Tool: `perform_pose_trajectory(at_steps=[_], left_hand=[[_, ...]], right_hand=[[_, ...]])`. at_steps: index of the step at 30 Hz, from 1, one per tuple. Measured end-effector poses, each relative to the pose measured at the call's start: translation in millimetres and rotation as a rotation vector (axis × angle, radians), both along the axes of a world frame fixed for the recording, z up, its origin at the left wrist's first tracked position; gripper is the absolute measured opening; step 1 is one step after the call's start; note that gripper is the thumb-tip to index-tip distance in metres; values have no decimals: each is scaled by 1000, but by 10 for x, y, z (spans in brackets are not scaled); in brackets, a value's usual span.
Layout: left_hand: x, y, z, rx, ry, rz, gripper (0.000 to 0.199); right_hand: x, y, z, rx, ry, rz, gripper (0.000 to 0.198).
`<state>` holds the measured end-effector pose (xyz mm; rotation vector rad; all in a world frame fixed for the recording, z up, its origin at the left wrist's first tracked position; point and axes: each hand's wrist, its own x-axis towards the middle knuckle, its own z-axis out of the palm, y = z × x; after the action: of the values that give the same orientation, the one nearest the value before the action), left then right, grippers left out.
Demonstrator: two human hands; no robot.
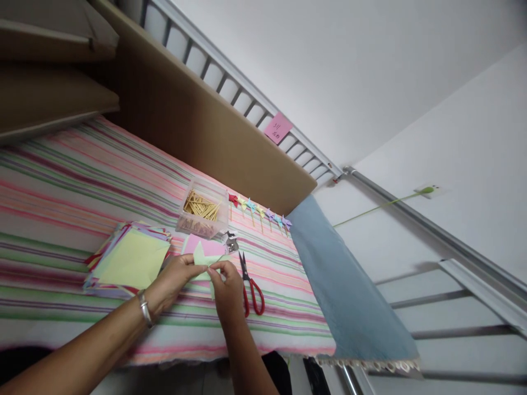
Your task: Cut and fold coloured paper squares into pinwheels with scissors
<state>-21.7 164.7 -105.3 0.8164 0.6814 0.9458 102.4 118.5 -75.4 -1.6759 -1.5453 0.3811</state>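
Observation:
A pale green paper [200, 254] with a pointed, folded-in corner is held between my two hands. My left hand [175, 278], with a silver bangle at the wrist, pinches its left side. Thumb and forefinger of my right hand [229, 286] pinch it near the middle, and the fingertips of both hands nearly meet. Pink paper [209, 247] lies just behind and under it. Right of my right hand are scissors [252, 288] with red handles, blades slightly apart. A small shiny metal item [231, 242] lies beyond, its kind unclear.
A stack of coloured paper squares [134, 257] lies at left. Behind is a clear plastic box [220, 211] of thin golden sticks. Small paper pinwheels [260, 210] on sticks stand in a row along the cardboard panel [230, 142]. Striped cloth [61, 219] covers the table.

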Motion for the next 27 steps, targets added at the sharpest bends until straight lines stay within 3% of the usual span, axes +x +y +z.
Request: perform_pose_trajectory(at_steps=[13,27], left_hand=[[-81,-11,159,29,60,-32,19],[-61,-28,183,20,36,-31,21]], right_hand=[[18,4,1,-30,64,-34,6],[51,2,0,-43,176,-44,8]])
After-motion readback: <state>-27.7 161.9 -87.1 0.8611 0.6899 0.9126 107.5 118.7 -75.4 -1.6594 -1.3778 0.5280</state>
